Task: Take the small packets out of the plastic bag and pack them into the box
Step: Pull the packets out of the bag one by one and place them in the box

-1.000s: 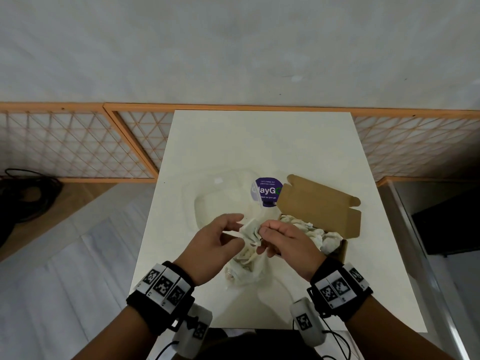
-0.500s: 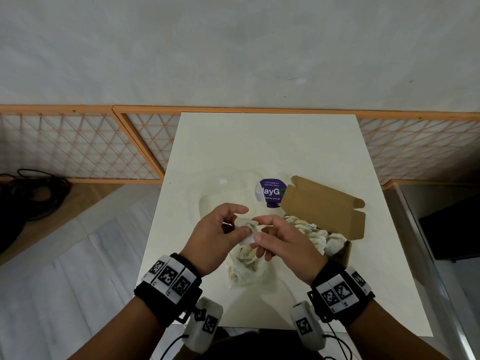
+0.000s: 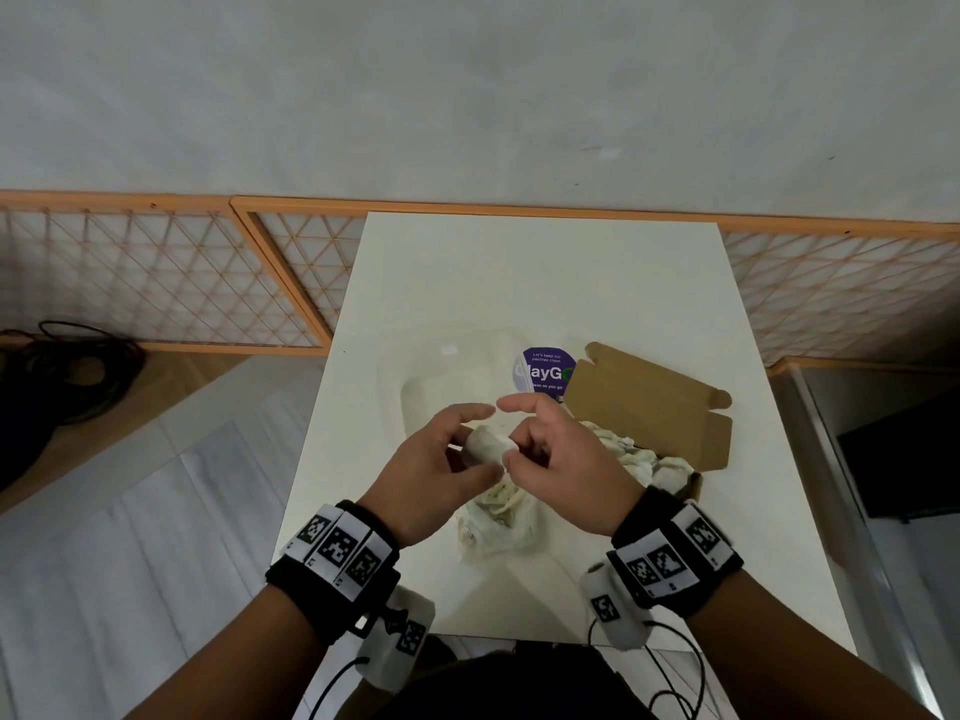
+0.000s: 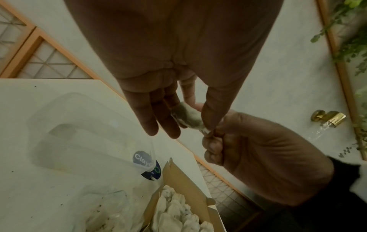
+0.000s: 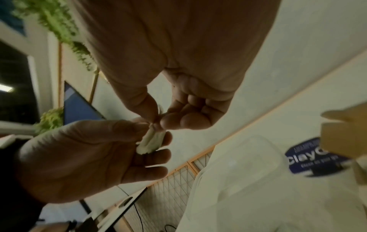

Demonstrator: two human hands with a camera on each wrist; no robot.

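Both hands hold one small white packet [image 3: 488, 440] in the air above the table. My left hand [image 3: 470, 445] pinches it between thumb and fingers, and in the left wrist view the packet [image 4: 186, 117] lies against those fingers. My right hand [image 3: 511, 450] pinches the packet's right end; the right wrist view shows thumb and forefinger closed on the packet [image 5: 151, 142]. Below the hands lies the clear plastic bag [image 3: 441, 376] with a heap of packets [image 3: 498, 517] in it. The open brown box [image 3: 654, 413] stands to the right with several packets [image 3: 639, 459] inside.
A purple round label [image 3: 543, 374] shows on the bag beside the box lid. The white table [image 3: 519, 283] ends just left of my left wrist and close behind the box on the right. An orange lattice fence [image 3: 156, 283] runs behind it, and black cables [image 3: 67, 371] lie on the floor at left.
The hands have lifted a single packet up and away from the heap in the bag. The right hand's grip has shifted to the packet's end, with its forefinger now raised.
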